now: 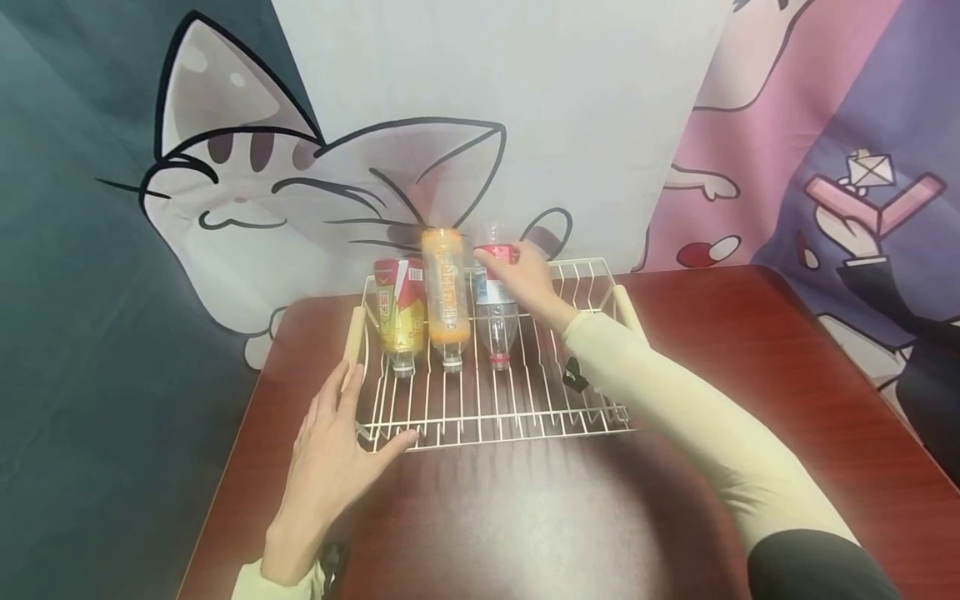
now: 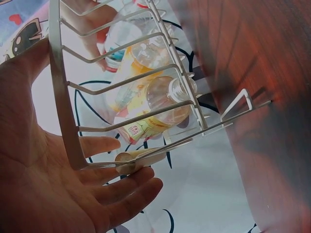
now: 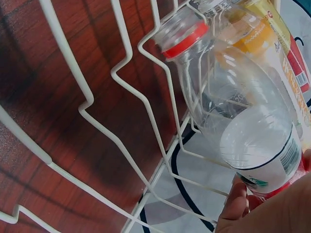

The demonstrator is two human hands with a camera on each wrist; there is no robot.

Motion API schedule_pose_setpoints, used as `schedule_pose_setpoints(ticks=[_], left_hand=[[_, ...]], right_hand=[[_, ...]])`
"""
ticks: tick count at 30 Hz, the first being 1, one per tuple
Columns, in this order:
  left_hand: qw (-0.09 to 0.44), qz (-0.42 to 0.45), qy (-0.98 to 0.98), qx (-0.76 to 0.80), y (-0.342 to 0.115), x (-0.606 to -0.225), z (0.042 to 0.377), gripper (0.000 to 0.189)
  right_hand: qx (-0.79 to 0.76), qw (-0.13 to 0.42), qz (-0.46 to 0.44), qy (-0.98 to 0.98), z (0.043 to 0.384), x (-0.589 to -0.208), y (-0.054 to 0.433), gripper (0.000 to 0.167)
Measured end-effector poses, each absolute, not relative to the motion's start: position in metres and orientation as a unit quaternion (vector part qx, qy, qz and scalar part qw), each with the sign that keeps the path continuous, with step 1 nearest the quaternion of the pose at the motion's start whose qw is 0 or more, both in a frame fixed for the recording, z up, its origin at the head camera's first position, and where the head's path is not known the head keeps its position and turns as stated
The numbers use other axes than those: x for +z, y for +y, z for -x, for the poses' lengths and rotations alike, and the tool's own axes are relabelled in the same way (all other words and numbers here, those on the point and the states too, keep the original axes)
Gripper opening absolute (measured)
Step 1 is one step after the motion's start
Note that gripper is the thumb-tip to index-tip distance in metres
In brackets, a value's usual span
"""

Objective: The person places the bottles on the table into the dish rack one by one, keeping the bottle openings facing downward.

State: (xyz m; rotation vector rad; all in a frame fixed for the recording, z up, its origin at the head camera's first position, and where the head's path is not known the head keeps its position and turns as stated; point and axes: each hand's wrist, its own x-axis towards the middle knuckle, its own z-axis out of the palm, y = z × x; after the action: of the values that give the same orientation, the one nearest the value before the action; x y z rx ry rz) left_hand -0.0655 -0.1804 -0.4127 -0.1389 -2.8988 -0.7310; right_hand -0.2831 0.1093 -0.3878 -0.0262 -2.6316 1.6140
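My right hand [image 1: 525, 271] grips a clear bottle with a red-and-white label [image 1: 497, 292] near its upturned base. The bottle's red-ringed mouth [image 3: 187, 41] points down among the wires of a white dish rack [image 1: 517, 425]. Left of it, an orange-labelled bottle [image 1: 446, 287] and a bottle with a yellow, green and red label [image 1: 401, 308] also stand mouth down, leaning back in the rack. My left hand [image 1: 326, 450] spreads around the rack's front left corner, thumb at the front rim and fairly straight fingers by the left wooden handle [image 1: 355, 333].
The rack stands on a reddish-brown table [image 1: 720, 333], near a cartoon-printed cloth backdrop [image 1: 562, 108]. A second wooden handle [image 1: 628, 310] is on the rack's right side. A small black object [image 1: 575, 375] shows by the right forearm.
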Motion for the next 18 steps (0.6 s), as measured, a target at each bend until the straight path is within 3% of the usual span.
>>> schedule_pose_setpoints(ticks=[8,13,18], left_hand=[[0.074,0.047,-0.966,-0.244,-0.180,-0.413,0.065,0.119],[0.072,0.046,-0.966,-0.246,-0.180,-0.412,0.065,0.119],[0.071,0.045,-0.966,-0.246,-0.180,-0.413,0.065,0.117]], right_hand=[[0.507,0.022,0.013,-0.862,0.304,-0.406,0.116,0.086],[0.489,0.023,0.021,-0.872,0.339,-0.442,0.124,0.099],[0.503,0.029,0.008,-0.864,0.300,-0.406,0.115,0.091]])
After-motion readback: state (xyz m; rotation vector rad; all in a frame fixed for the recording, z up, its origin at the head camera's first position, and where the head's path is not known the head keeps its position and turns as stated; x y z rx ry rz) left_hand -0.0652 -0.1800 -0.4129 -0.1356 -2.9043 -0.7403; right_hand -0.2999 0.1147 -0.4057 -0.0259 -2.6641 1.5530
